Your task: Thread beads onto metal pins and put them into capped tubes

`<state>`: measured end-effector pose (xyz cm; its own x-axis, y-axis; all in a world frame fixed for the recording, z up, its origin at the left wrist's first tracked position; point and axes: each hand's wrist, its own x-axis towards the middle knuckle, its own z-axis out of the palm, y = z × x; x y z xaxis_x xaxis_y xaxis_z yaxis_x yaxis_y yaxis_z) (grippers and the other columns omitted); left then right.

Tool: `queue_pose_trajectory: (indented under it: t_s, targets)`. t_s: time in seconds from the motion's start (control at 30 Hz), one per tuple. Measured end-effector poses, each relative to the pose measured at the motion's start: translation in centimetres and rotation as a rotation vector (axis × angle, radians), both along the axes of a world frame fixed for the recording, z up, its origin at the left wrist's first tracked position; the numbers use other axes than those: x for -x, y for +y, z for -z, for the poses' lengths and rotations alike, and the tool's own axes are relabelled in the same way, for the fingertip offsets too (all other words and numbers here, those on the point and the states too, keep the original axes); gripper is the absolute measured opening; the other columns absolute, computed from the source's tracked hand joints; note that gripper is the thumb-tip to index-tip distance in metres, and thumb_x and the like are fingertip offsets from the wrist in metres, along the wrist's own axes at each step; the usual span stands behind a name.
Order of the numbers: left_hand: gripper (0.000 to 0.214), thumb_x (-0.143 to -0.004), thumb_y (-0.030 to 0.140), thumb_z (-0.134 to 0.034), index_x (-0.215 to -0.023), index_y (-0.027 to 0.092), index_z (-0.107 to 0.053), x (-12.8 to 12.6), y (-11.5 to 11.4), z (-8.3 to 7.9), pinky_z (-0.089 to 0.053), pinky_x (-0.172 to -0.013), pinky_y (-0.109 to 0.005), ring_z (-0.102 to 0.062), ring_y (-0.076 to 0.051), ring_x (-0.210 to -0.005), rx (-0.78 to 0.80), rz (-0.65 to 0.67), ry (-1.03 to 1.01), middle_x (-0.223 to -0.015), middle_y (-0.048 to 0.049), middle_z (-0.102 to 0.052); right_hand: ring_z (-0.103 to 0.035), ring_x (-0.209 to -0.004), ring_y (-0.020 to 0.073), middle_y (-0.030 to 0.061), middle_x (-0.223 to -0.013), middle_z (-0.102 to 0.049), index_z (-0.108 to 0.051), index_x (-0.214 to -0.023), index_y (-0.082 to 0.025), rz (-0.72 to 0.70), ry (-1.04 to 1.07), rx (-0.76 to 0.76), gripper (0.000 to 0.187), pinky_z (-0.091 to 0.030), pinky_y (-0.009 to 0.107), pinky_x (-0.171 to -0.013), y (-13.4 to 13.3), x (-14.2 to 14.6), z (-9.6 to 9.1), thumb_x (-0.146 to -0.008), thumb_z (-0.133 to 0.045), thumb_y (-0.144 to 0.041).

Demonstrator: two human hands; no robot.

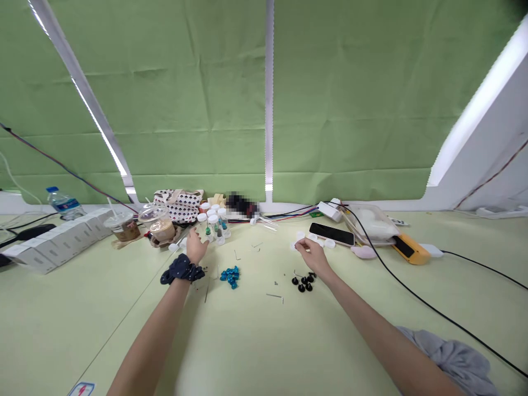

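Observation:
My left hand (197,246) is beside a cluster of small clear bottles (213,225) with white caps, some holding green or blue pieces. Its fingers are apart, and I see nothing in them. My right hand (312,254) has its fingertips pinched at a small round white cap (293,246) on the table, partly covered by the fingers. More white caps (329,243) lie behind that hand. A pile of shiny blue pieces (230,276) lies between my hands. Several black disc-shaped pieces with short stems (304,283) sit just in front of my right hand.
Hex keys (275,297) and thin metal bits lie on the table. A phone (332,234), a yellow device (410,250) and a black cable (412,294) are on the right. Drink cups (161,228), white boxes (61,242) and a patterned pouch (179,204) stand left.

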<state>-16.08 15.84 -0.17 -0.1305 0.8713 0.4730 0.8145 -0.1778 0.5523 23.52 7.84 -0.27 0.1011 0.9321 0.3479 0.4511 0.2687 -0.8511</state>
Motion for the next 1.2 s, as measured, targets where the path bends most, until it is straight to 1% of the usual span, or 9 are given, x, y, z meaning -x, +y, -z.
queue_pose_trajectory:
  t_s: [0.1,0.2,0.27,0.4,0.43,0.5,0.63,0.77,1.2]
  targets:
    - [0.058,-0.071,0.019,-0.059,-0.120,0.012,-0.029,-0.2,-1.7,-0.7,-0.042,-0.084,-0.039,-0.054,-0.021,-0.088,-0.070,-0.143,0.040,-0.111,-0.0136,-0.043,-0.061,-0.074,0.0204,0.0053,-0.077,-0.067,-0.060,-0.072,-0.018,0.003,-0.014,0.000,0.023,-0.045,0.033,-0.066,-0.1,0.1,0.1,-0.073,-0.048,-0.037]
    - [0.051,-0.072,0.023,-0.059,-0.117,0.013,-0.037,-0.9,-3.5,-2.0,-0.043,-0.084,-0.038,-0.053,-0.022,-0.091,-0.136,-0.179,0.095,-0.112,-0.0136,-0.043,-0.061,-0.074,0.0205,0.0057,-0.077,-0.066,-0.060,-0.072,-0.018,0.002,-0.032,-0.002,0.023,-0.045,0.032,-0.063,-0.2,0.3,0.2,-0.074,-0.047,-0.037]
    - [0.036,-0.074,0.027,-0.057,-0.107,0.014,-0.047,-1.7,-5.0,-2.8,-0.044,-0.082,-0.037,-0.053,-0.022,-0.089,-0.086,-0.063,0.125,-0.102,-0.0107,-0.050,-0.060,-0.074,0.0202,0.0056,-0.077,-0.066,-0.060,-0.073,-0.019,-0.004,-0.049,-0.012,0.023,-0.045,0.030,-0.059,-0.4,0.4,0.1,-0.075,-0.047,-0.037]
    - [0.022,-0.076,0.033,-0.053,-0.095,0.022,-0.058,-3.6,-8.7,-3.6,-0.042,-0.086,-0.035,-0.053,-0.022,-0.092,0.221,0.446,0.235,-0.096,-0.0061,-0.058,-0.059,-0.072,0.0188,0.0042,-0.075,-0.065,-0.060,-0.073,-0.019,-0.044,-0.132,-0.041,0.020,-0.044,0.028,-0.057,-0.8,0.8,0.1,-0.076,-0.045,-0.033]
    - [0.023,-0.077,0.033,-0.052,-0.096,0.024,-0.060,-4.1,-9.5,-3.7,-0.041,-0.088,-0.036,-0.052,-0.023,-0.096,0.287,0.509,0.249,-0.099,-0.0062,-0.058,-0.059,-0.072,0.0183,0.0038,-0.075,-0.064,-0.059,-0.073,-0.019,-0.063,-0.170,-0.044,0.020,-0.043,0.028,-0.057,-1.0,0.9,0.1,-0.077,-0.045,-0.032]
    - [0.023,-0.078,0.033,-0.049,-0.096,0.025,-0.062,-4.9,-10.6,-3.9,-0.040,-0.089,-0.038,-0.051,-0.024,-0.099,0.354,0.520,0.236,-0.101,-0.0065,-0.059,-0.058,-0.072,0.0176,0.0032,-0.074,-0.064,-0.059,-0.073,-0.019,-0.113,-0.260,-0.040,0.018,-0.043,0.028,-0.060,-1.2,1.2,0.3,-0.078,-0.044,-0.029]
    - [0.026,-0.082,0.031,-0.042,-0.095,0.026,-0.064,-5.5,-10.7,-4.3,-0.040,-0.089,-0.037,-0.053,-0.023,-0.097,0.365,0.536,0.222,-0.100,-0.0063,-0.061,-0.058,-0.071,0.0166,0.0028,-0.074,-0.064,-0.061,-0.073,-0.020,-0.191,-0.419,0.004,0.016,-0.042,0.028,-0.063,-1.5,1.3,1.1,-0.077,-0.046,-0.024]
    - [0.022,-0.078,0.031,-0.048,-0.090,0.027,-0.066,-5.7,-10.0,-4.1,-0.043,-0.084,-0.034,-0.057,-0.022,-0.091,0.366,0.593,0.243,-0.095,-0.0042,-0.064,-0.059,-0.070,0.0163,0.0027,-0.073,-0.065,-0.061,-0.073,-0.019,-0.213,-0.489,0.032,0.015,-0.042,0.027,-0.065,-1.2,0.9,1.6,-0.078,-0.047,-0.023]
    - [0.027,-0.074,0.041,-0.053,-0.088,0.022,-0.066,-5.6,-10.0,-2.1,-0.042,-0.083,-0.035,-0.057,-0.025,-0.091,0.331,0.485,0.163,-0.090,-0.0059,-0.067,-0.058,-0.080,0.0165,0.0042,-0.084,-0.065,-0.063,-0.078,-0.019,-0.321,-0.569,0.094,0.013,-0.041,0.027,-0.072,-1.2,0.6,0.8,-0.078,-0.051,-0.024]
